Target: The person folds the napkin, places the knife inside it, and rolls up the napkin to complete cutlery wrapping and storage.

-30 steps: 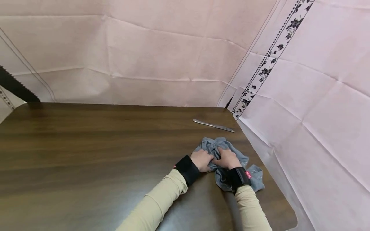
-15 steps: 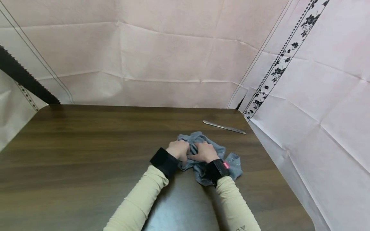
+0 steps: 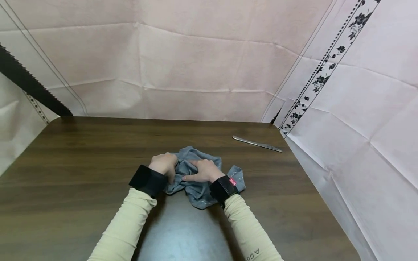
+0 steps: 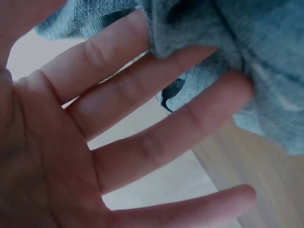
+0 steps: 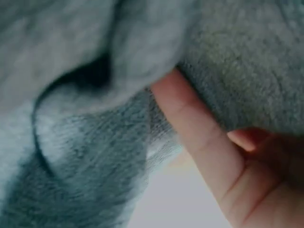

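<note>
Both hands sit on a crumpled grey-blue cloth (image 3: 196, 177) that lies on the dark wood-grain tabletop (image 3: 81, 163), a little right of the middle and toward the near edge. The left hand (image 3: 163, 164) rests on the left part of the cloth; from the head view its knuckles bend over the fabric, while the left wrist view shows its fingers (image 4: 156, 142) fairly straight and spread apart, with their tips against the cloth (image 4: 247, 57) rather than wrapped round it. The right hand (image 3: 204, 171) lies on the right part of the cloth, just beside the left hand, with one finger stretched flat toward the left across the folds. In the right wrist view a finger (image 5: 199, 123) is tucked into a fold of the cloth (image 5: 95, 142) with fabric bunched over it, so this hand is gripping the cloth. Both wrists wear black bands, the right one with a small red label, and both arms are in pale yellow sleeves (image 3: 127, 224). A slim metal knife (image 3: 257, 144) lies flat near the far right corner of the tabletop, well apart from the cloth. Creased pink sheeting (image 3: 196, 65) with a dark floral border stripe hangs behind and to the right
</note>
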A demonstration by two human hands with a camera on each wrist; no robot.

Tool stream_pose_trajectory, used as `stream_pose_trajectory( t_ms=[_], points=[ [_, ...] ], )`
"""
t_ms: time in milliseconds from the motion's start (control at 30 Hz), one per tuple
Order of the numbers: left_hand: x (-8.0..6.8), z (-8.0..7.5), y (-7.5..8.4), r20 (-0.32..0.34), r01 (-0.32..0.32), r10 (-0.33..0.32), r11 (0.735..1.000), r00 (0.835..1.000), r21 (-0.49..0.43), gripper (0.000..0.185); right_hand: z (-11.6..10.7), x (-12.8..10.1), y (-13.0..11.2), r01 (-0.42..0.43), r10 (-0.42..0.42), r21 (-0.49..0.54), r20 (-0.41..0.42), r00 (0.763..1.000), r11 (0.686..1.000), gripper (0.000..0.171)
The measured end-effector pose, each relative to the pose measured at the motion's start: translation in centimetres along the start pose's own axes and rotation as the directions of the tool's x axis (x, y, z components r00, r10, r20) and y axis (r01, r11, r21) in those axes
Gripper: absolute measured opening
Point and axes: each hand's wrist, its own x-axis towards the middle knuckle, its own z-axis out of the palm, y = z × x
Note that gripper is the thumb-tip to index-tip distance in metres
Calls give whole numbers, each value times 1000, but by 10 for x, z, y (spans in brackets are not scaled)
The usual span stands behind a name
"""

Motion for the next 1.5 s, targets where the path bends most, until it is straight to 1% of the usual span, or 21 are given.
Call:
stream_pose_trajectory(
  t_ms=[100, 200, 300, 400, 500, 600, 700, 800, 967, 1067, 1300, 1500],
  points=[
    [-3, 1, -11, -2, 23, -23, 1000, 1000, -13, 27, 2, 2, -2, 56, -57, 41, 18, 998, 998, 71],
    [-7, 3, -26, -13, 43, -44, 999, 999, -26, 26, 3, 3, -4, 121, -126, 102, 42, 991, 987, 70],
    [-12, 5, -40, -2, 62, -62, 997, 998, -51, 25, 2, 4, -4, 151, -163, 155, 68, 984, 976, 69],
    [-17, 8, -52, 22, 73, -71, 992, 997, -102, 24, 2, 2, 0, 134, -150, 173, 81, 985, 976, 68],
    [-21, 9, -57, 41, 75, -69, 987, 997, -142, 23, -1, -3, 8, 96, -112, 175, 85, 990, 980, 67],
    [-29, 10, -68, 45, 97, -91, 982, 995, -159, 22, -1, -2, 8, 85, -102, 181, 87, 991, 980, 65],
    [-35, 11, -74, 38, 116, -111, 980, 993, -164, 22, 2, -1, 10, 88, -103, 181, 78, 992, 980, 65],
    [-35, 11, -75, 19, 111, -109, 981, 994, -157, 21, 4, -1, 13, 84, -96, 184, 59, 994, 979, 66],
    [-25, 14, -66, -4, 100, -101, 987, 995, -127, 22, 6, -6, 21, 49, -57, 183, 40, 998, 982, 67],
    [-21, 18, -65, -18, 100, -103, 988, 994, -116, 23, 8, -6, 24, 45, -52, 188, 32, 998, 981, 67],
    [-21, 26, -72, -30, 124, -129, 986, 991, -115, 24, 16, -2, 22, 74, -79, 207, 16, 997, 976, 68],
    [-14, 23, -71, -45, 131, -136, 986, 990, -103, 23, 12, 0, 26, 96, -96, 185, -9, 995, 978, 69]
  ],
)
